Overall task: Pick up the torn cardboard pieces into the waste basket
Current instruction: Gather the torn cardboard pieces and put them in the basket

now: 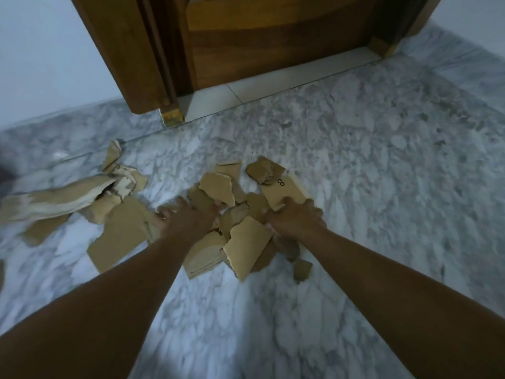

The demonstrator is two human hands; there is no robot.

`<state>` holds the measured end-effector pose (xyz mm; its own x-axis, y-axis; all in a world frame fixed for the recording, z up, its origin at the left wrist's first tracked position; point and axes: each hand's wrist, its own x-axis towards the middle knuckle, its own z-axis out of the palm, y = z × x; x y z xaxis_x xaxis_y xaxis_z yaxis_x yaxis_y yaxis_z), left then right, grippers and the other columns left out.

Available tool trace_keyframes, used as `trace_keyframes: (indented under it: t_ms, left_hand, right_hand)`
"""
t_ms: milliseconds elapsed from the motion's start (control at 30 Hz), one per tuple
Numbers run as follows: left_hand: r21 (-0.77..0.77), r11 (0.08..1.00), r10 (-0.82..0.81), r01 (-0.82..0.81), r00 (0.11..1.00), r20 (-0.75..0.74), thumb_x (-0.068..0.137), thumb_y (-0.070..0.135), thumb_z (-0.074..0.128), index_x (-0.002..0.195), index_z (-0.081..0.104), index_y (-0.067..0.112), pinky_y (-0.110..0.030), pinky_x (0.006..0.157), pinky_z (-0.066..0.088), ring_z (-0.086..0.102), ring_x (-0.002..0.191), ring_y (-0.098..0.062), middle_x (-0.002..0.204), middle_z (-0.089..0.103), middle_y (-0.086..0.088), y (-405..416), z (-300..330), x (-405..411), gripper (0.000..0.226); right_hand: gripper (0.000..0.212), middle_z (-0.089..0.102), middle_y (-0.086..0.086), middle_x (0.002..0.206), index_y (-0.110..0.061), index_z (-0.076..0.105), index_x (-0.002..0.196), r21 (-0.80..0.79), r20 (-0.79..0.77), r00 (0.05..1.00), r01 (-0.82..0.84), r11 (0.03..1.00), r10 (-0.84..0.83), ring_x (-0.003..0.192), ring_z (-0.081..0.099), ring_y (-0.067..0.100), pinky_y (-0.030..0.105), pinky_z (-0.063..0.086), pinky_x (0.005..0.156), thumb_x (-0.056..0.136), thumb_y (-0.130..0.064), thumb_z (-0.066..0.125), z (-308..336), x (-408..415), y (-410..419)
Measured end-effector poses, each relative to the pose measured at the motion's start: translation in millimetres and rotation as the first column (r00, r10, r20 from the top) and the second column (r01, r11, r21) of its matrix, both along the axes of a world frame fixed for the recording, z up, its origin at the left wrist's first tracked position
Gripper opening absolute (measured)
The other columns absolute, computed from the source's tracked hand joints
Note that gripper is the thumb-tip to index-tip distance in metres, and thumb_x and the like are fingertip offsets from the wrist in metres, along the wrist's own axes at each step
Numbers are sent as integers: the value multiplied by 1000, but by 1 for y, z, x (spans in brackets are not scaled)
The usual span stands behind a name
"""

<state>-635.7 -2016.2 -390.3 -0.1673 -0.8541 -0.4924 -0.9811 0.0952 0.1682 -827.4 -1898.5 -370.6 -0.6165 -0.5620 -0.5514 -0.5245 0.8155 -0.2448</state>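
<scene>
Several torn brown cardboard pieces (218,187) lie scattered on the marble floor (382,165). A long crumpled strip (54,199) stretches to the left, and a flat piece (120,233) lies beside my left forearm. My left hand (188,214) presses down on the middle of the pile, fingers spread over the scraps. My right hand (295,218) grips the edge of a printed piece (284,188) marked "CO", fingers curled around it. A larger tilted piece (247,247) sits between my wrists. No waste basket is in view.
A wooden door (273,42) and its frame (123,56) stand at the back, with a pale threshold strip (273,86) below. White walls (41,64) flank it. One small scrap (302,269) lies apart near my right forearm.
</scene>
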Motion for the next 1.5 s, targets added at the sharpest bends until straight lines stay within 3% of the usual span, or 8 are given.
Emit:
trace_keyframes:
  t_ms: [200,367,767,900,1000,1100,1300,1500]
  left_hand:
    - [-145,868,476,-476,879,-37,60,93,40,153,11,16,-67,110,2,-4,145,-42,160,-2,-19,-23,7,54,124]
    - [-73,762,628,-643,762,-155,71,74,43,136,47,7,-53,112,18,24,137,-41,147,34,-20,-57,-38,82,94]
    - [173,822,566,-543,745,-352,56,32,92,136,31,6,-50,99,46,37,128,-38,138,30,-17,13,16,48,104]
    - [279,793,603,-541,632,-487,49,30,95,123,40,6,-40,71,54,58,108,-35,119,54,-14,14,15,57,96]
    - [417,733,679,-538,536,-501,45,26,97,106,56,1,-31,50,48,65,82,-30,98,64,-15,11,24,63,78]
    - [539,668,744,-514,455,-489,57,12,92,88,55,3,-34,63,49,57,87,-26,95,58,-11,11,29,65,50]
    - [681,592,806,-432,327,-493,68,1,83,115,55,2,-38,55,51,60,82,-25,109,61,-11,6,48,80,55]
    - [599,728,663,-333,566,-490,71,6,82,120,58,7,-36,76,48,59,99,-25,113,63,-9,-2,59,111,55]
  right_hand:
    - [97,17,14,155,-24,23,151,-120,-124,969,201,972,-216,143,16,37,58,26,108,76,-76,56,16,-25,-5]
    - [103,25,22,156,-14,28,152,0,-59,993,103,995,-103,145,20,38,51,14,118,76,-82,47,9,-25,-9]
    - [85,36,16,141,-6,37,138,-207,181,970,201,957,-164,122,48,32,30,41,76,71,-35,81,1,44,-30]
    - [51,62,15,100,-1,56,110,-246,381,894,343,907,-235,86,63,26,25,42,55,67,-22,76,2,47,-32]
    - [18,57,14,79,-3,55,82,-192,494,826,410,892,-273,67,57,23,29,44,54,80,-10,71,7,51,-30]
    - [14,60,16,82,1,57,83,-173,555,765,491,854,-327,71,60,27,37,54,67,82,-4,70,10,53,-28]
    - [8,64,15,89,0,61,94,-240,637,697,585,775,-329,80,63,28,40,59,78,86,-2,64,32,41,-28]
    - [6,56,13,79,-3,55,80,-165,555,821,267,949,-135,72,56,27,42,57,79,80,3,56,66,24,-6]
